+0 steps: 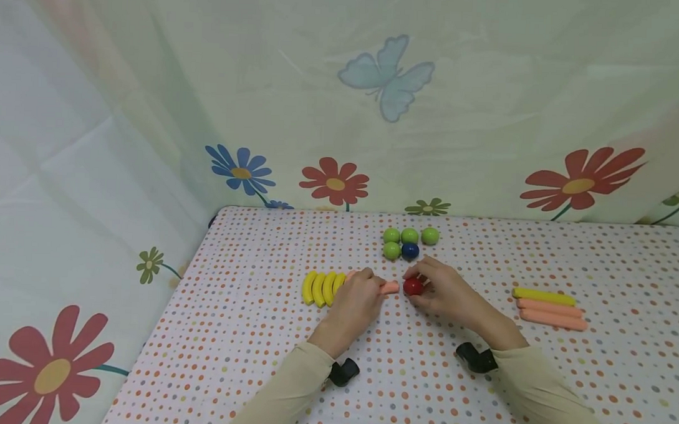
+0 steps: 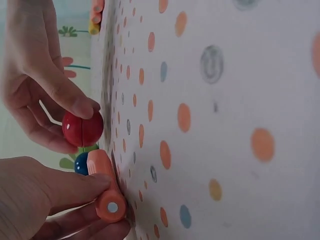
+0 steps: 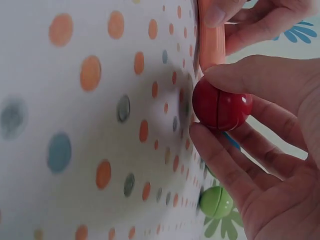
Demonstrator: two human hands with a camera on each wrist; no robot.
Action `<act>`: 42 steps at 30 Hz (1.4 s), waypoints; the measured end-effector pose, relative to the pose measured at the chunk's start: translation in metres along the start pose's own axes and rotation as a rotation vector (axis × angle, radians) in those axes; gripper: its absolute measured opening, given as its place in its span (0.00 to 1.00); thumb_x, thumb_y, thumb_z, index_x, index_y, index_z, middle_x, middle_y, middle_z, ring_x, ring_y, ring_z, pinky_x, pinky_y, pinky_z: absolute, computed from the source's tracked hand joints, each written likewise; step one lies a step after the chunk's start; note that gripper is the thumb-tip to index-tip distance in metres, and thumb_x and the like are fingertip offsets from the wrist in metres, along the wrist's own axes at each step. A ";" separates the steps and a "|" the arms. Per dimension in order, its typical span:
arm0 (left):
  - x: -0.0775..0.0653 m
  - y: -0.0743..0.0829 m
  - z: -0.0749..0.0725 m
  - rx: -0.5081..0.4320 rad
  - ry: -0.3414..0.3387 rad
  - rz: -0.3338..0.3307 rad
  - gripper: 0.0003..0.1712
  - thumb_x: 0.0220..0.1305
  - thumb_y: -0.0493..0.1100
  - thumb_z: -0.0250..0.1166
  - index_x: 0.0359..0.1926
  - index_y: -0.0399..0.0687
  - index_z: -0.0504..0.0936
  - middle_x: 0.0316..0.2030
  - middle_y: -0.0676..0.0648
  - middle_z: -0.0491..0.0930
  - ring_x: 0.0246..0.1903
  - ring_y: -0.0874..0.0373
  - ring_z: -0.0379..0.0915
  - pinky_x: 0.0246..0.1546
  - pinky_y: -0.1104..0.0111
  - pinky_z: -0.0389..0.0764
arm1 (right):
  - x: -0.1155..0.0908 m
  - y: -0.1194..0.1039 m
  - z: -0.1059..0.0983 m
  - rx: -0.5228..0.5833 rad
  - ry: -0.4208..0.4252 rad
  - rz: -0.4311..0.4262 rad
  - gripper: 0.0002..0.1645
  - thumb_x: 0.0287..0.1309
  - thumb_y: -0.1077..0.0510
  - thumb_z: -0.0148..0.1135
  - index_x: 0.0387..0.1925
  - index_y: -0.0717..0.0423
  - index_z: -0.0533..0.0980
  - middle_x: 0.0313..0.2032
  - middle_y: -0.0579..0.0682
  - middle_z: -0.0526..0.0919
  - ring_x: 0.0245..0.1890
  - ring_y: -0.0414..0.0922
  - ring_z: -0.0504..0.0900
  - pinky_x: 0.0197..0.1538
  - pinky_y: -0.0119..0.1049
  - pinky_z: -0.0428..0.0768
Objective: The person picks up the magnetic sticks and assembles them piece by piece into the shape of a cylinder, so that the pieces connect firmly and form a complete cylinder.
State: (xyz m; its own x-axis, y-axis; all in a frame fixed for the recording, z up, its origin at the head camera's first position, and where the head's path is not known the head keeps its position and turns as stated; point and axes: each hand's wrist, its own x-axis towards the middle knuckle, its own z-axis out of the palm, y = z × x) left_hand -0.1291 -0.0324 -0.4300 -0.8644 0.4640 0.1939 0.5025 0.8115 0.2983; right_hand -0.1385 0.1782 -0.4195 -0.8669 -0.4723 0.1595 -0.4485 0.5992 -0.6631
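Observation:
My left hand [image 1: 360, 297] grips an orange sausage-shaped stick [image 1: 390, 287], its middle covered by my fingers. In the left wrist view one end of this orange stick [image 2: 111, 206] bears a white dot. My right hand [image 1: 446, 294] pinches a glossy red ball [image 1: 412, 286] just right of the stick's end. A groove runs around the red ball [image 3: 220, 105], seen in the right wrist view, where my thumb and fingers hold it. Several yellow toy bananas [image 1: 318, 288] lie side by side, left of the stick and partly behind my left hand.
Beyond my hands sit several green balls [image 1: 409, 235] and a blue ball [image 1: 410, 250], grouped in rows. To the right, one yellow stick [image 1: 544, 297] lies beside two orange sticks [image 1: 552, 318]. A dotted cloth [image 1: 228, 333] covers the table; a flowered curtain [image 1: 461, 116] hangs behind.

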 end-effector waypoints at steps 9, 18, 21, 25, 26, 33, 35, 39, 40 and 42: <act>0.002 0.003 -0.001 0.034 -0.031 -0.005 0.09 0.67 0.38 0.74 0.46 0.40 0.90 0.36 0.47 0.81 0.36 0.59 0.79 0.42 0.72 0.80 | 0.004 0.001 0.008 -0.007 -0.025 0.016 0.18 0.55 0.73 0.74 0.48 0.67 0.81 0.47 0.59 0.80 0.42 0.50 0.86 0.42 0.39 0.87; 0.000 0.004 0.000 0.009 -0.042 -0.001 0.09 0.69 0.38 0.72 0.47 0.40 0.89 0.37 0.47 0.82 0.38 0.58 0.79 0.43 0.72 0.79 | 0.003 -0.001 0.012 -0.106 -0.018 0.002 0.16 0.53 0.72 0.75 0.45 0.65 0.83 0.43 0.56 0.82 0.39 0.47 0.82 0.39 0.40 0.83; 0.001 0.005 0.001 0.011 -0.027 0.025 0.09 0.70 0.40 0.72 0.47 0.43 0.90 0.37 0.48 0.83 0.38 0.59 0.79 0.46 0.67 0.76 | -0.002 -0.001 0.011 -0.120 -0.003 0.011 0.16 0.52 0.71 0.76 0.44 0.65 0.84 0.41 0.55 0.82 0.38 0.46 0.81 0.39 0.40 0.83; 0.002 0.008 0.002 0.009 -0.009 0.056 0.11 0.73 0.44 0.69 0.49 0.42 0.90 0.39 0.48 0.83 0.39 0.58 0.79 0.47 0.66 0.76 | -0.014 0.000 0.006 -0.127 0.033 0.040 0.16 0.52 0.71 0.76 0.45 0.66 0.83 0.42 0.56 0.82 0.38 0.46 0.81 0.37 0.39 0.84; 0.004 0.008 0.002 0.004 -0.003 0.059 0.12 0.73 0.44 0.69 0.49 0.41 0.89 0.40 0.48 0.83 0.41 0.58 0.79 0.48 0.67 0.77 | -0.017 0.001 0.005 -0.127 0.043 0.048 0.16 0.52 0.71 0.76 0.45 0.67 0.83 0.42 0.56 0.82 0.38 0.46 0.81 0.37 0.39 0.84; 0.029 0.017 -0.001 0.047 0.006 0.166 0.17 0.77 0.42 0.64 0.60 0.37 0.83 0.54 0.45 0.78 0.49 0.59 0.79 0.38 0.79 0.81 | -0.049 0.009 -0.009 -0.171 0.075 0.145 0.19 0.50 0.70 0.79 0.45 0.67 0.83 0.40 0.55 0.81 0.36 0.47 0.82 0.34 0.38 0.83; 0.040 0.020 -0.002 0.074 0.000 0.205 0.19 0.78 0.40 0.61 0.64 0.37 0.80 0.58 0.44 0.76 0.51 0.58 0.78 0.36 0.79 0.81 | -0.057 0.010 -0.012 -0.186 0.081 0.171 0.19 0.51 0.69 0.79 0.46 0.66 0.83 0.40 0.55 0.81 0.37 0.47 0.82 0.34 0.39 0.83; 0.060 0.024 -0.001 0.162 -0.040 0.237 0.22 0.78 0.37 0.60 0.69 0.38 0.75 0.63 0.42 0.74 0.59 0.56 0.75 0.42 0.76 0.83 | -0.069 0.014 -0.016 -0.193 0.082 0.186 0.20 0.52 0.68 0.79 0.47 0.65 0.84 0.40 0.54 0.80 0.36 0.46 0.82 0.34 0.38 0.83; 0.064 0.024 0.000 0.197 -0.057 0.238 0.23 0.78 0.38 0.60 0.69 0.39 0.75 0.64 0.43 0.74 0.60 0.56 0.74 0.42 0.74 0.83 | -0.071 0.014 -0.016 -0.193 0.082 0.190 0.19 0.52 0.68 0.79 0.47 0.65 0.84 0.40 0.54 0.81 0.36 0.45 0.82 0.34 0.37 0.83; 0.070 0.026 0.003 0.275 -0.095 0.246 0.24 0.77 0.38 0.62 0.70 0.40 0.74 0.63 0.43 0.74 0.61 0.56 0.73 0.44 0.74 0.84 | -0.074 0.015 -0.016 -0.200 0.082 0.190 0.19 0.51 0.67 0.79 0.46 0.65 0.84 0.39 0.53 0.81 0.35 0.43 0.81 0.33 0.36 0.82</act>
State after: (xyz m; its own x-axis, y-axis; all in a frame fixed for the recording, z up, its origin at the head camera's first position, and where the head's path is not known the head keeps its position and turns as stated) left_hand -0.1765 0.0222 -0.4117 -0.7232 0.6769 0.1369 0.6822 0.7311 -0.0111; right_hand -0.0843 0.2329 -0.4295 -0.9507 -0.2901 0.1099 -0.3029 0.7913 -0.5311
